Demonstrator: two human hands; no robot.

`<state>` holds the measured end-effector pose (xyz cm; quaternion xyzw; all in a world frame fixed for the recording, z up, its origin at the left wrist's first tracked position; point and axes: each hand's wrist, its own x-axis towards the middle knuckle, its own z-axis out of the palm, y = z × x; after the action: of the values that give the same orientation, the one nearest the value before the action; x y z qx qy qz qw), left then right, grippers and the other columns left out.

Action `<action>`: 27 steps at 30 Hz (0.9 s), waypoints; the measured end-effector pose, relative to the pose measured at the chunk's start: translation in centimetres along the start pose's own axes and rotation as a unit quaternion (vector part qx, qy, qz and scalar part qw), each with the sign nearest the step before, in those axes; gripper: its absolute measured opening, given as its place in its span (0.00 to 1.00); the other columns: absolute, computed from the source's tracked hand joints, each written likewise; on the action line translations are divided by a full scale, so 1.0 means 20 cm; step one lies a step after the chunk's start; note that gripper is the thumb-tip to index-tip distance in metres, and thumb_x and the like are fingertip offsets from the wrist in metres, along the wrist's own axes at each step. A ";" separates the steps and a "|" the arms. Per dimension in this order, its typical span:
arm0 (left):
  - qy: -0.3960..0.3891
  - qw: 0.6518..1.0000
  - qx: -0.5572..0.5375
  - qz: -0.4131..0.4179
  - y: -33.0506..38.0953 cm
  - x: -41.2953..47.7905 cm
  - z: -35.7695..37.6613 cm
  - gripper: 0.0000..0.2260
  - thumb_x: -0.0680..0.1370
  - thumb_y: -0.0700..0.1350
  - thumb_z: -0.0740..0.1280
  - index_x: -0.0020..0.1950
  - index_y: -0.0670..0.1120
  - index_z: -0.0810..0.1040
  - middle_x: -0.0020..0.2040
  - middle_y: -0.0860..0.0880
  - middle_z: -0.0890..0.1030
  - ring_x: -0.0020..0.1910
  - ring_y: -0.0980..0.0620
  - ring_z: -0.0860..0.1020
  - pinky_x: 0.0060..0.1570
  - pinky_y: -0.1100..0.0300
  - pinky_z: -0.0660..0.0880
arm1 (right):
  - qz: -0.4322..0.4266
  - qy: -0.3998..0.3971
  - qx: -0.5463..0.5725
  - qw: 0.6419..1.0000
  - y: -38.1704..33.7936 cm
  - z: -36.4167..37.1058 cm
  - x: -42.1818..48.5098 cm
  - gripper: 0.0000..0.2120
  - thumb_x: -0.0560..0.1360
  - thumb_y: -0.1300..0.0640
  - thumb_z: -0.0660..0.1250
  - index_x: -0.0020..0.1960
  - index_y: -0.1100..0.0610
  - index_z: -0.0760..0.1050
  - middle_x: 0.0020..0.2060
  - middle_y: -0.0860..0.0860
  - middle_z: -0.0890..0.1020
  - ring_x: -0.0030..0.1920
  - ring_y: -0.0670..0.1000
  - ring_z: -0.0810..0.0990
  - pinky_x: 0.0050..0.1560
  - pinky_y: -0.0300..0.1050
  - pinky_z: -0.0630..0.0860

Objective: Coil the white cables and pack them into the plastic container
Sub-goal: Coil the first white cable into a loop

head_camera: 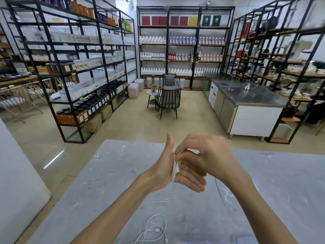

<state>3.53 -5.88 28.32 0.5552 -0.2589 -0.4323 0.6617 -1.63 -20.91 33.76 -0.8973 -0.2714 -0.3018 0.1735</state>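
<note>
White cable [157, 230] is lying in loose open loops on the grey table [105, 173] at 6 o'clock, nearest the camera and well apart from both hands. Above it, at centre, the left hand [161, 173] is standing edge-up, its thumb pointing to 12 o'clock and its fingers straight, pointing to 3 o'clock. A second white cable [174, 169] is sitting wound in several turns around this palm. The right hand [209, 155], at 3 o'clock of the left hand, is pinching a turn of that winding between thumb and curled fingers [184, 147], just below the left thumb. Beyond the table, dark chairs [168, 101] are standing at 12 o'clock, and a black shelving rack [88, 67] is standing at 10 o'clock.
</note>
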 end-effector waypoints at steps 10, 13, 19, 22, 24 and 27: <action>-0.043 0.998 -0.047 0.029 0.06 -0.04 -0.06 0.57 0.68 0.80 0.43 0.58 0.27 0.77 0.49 0.32 0.83 0.46 0.38 0.84 0.48 0.50 0.82 | 0.226 -0.114 0.328 0.910 0.15 0.43 -0.07 0.16 0.77 0.71 0.62 0.36 0.56 0.78 0.30 0.40 0.77 0.35 0.37 0.75 0.42 0.33 0.72; -0.001 0.992 -0.106 0.061 0.06 -0.06 -0.15 0.56 0.69 0.79 0.44 0.58 0.28 0.78 0.50 0.33 0.84 0.48 0.39 0.84 0.47 0.53 0.82 | 0.280 -0.141 0.348 0.884 0.02 0.58 -0.22 0.15 0.80 0.65 0.62 0.38 0.53 0.79 0.25 0.42 0.76 0.26 0.40 0.71 0.29 0.31 0.66; 0.152 0.980 -0.107 0.067 0.06 -0.05 -0.28 0.55 0.70 0.77 0.40 0.53 0.28 0.81 0.46 0.31 0.83 0.44 0.37 0.84 0.43 0.52 0.83 | 0.213 -0.269 0.286 0.895 -0.20 0.52 -0.39 0.10 0.81 0.49 0.59 0.59 0.48 0.76 0.31 0.44 0.82 0.35 0.38 0.79 0.42 0.33 0.74; 0.148 0.989 -0.024 0.012 -0.01 -0.04 -0.24 0.55 0.71 0.76 0.37 0.53 0.29 0.81 0.46 0.32 0.84 0.43 0.39 0.84 0.43 0.53 0.82 | 0.122 -0.195 0.109 0.967 -0.17 0.31 -0.30 0.11 0.80 0.42 0.57 0.53 0.44 0.75 0.35 0.45 0.84 0.39 0.44 0.82 0.44 0.42 0.76; 0.097 0.995 0.017 -0.011 -0.07 -0.04 -0.17 0.55 0.69 0.77 0.37 0.53 0.31 0.81 0.45 0.34 0.84 0.43 0.39 0.84 0.46 0.53 0.81 | 0.082 -0.081 0.040 0.992 -0.11 0.18 -0.20 0.14 0.78 0.40 0.56 0.46 0.45 0.77 0.35 0.43 0.83 0.37 0.45 0.81 0.38 0.44 0.76; -0.004 1.000 0.003 -0.011 -0.08 -0.03 -0.07 0.57 0.67 0.80 0.41 0.54 0.28 0.79 0.47 0.32 0.83 0.46 0.36 0.84 0.49 0.49 0.81 | 0.104 0.016 0.141 0.984 0.03 0.09 -0.06 0.07 0.75 0.49 0.68 0.42 0.48 0.84 0.40 0.41 0.85 0.41 0.43 0.82 0.41 0.45 0.77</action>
<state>3.92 -4.57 26.44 0.5582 -0.2560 -0.4412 0.6544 -1.34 -20.91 31.52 -0.8820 -0.2138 -0.2554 0.3334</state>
